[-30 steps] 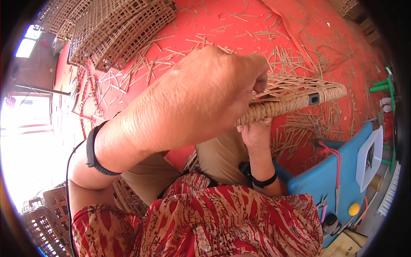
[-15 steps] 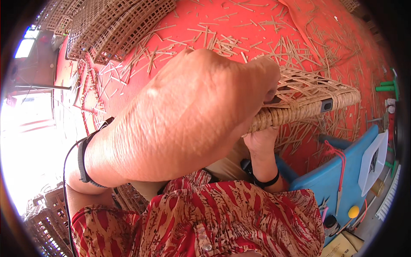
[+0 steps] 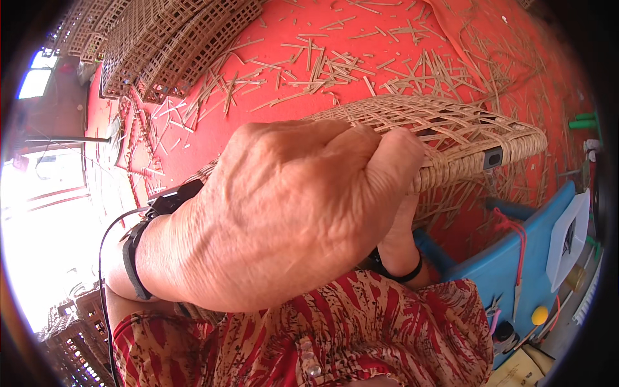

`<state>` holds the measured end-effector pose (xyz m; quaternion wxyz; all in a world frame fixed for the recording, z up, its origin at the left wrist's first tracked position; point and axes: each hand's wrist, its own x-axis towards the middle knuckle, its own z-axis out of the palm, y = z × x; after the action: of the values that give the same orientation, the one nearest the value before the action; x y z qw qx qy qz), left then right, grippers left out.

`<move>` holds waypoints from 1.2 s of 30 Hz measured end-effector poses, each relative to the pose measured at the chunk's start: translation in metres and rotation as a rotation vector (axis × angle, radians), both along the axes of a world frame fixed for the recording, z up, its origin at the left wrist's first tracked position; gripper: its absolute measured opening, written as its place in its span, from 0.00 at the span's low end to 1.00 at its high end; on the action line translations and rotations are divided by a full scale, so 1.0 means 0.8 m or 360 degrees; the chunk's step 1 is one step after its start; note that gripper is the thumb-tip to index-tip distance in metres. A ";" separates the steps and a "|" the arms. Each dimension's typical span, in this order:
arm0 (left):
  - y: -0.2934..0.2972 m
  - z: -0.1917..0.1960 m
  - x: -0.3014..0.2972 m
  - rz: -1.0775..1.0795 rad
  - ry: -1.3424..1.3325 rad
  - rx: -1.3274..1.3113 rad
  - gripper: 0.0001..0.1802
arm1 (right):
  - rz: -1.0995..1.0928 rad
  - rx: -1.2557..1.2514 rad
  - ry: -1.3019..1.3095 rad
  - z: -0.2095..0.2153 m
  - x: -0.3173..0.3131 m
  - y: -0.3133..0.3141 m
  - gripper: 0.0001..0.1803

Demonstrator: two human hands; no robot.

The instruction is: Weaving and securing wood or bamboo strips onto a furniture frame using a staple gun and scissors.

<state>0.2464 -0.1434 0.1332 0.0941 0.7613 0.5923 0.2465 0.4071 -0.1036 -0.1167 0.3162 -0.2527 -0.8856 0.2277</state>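
Observation:
A pale woven rattan panel (image 3: 445,122) with an open lattice and a thickly wrapped rim spans the middle of the view. Set into its near rim is a small dark clip (image 3: 492,158). Closest to me, my left hand (image 3: 303,187) is closed, its thumb and curled fingers at the near rim; whatever they pinch is hidden behind the hand. Beneath that rim my right hand (image 3: 401,235) grips the panel from below, its fingers mostly out of sight behind the left hand and the rim.
Brown woven baskets (image 3: 174,48) are stacked at the far left. Cut strips (image 3: 322,71) litter the red floor covering (image 3: 271,55). At right, a blue plastic stool (image 3: 474,271) holds scissors (image 3: 518,293), a yellow ball (image 3: 540,315) and other small items. Another woven piece (image 3: 74,335) lies low at left.
My left hand has dropped toward me, uncovering more of the lattice's far part and hiding more of my right hand. The panel has barely shifted.

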 end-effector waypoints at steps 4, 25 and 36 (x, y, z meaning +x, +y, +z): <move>0.001 0.004 0.006 -0.0016 0.0135 0.0020 0.18 | -0.0056 0.0024 0.0040 0.008 -0.004 -0.002 0.19; 0.001 0.011 0.010 0.0240 -0.0123 -0.0302 0.18 | 0.0509 -0.2509 0.1736 0.042 -0.030 0.005 0.21; 0.004 0.013 0.008 0.0158 -0.0061 -0.0277 0.17 | 0.0549 -0.2718 0.1834 0.102 -0.023 0.010 0.10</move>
<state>0.2525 -0.1402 0.1437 0.1588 0.7151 0.6466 0.2129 0.3884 -0.0954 -0.0354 0.3702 -0.1154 -0.1692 0.9061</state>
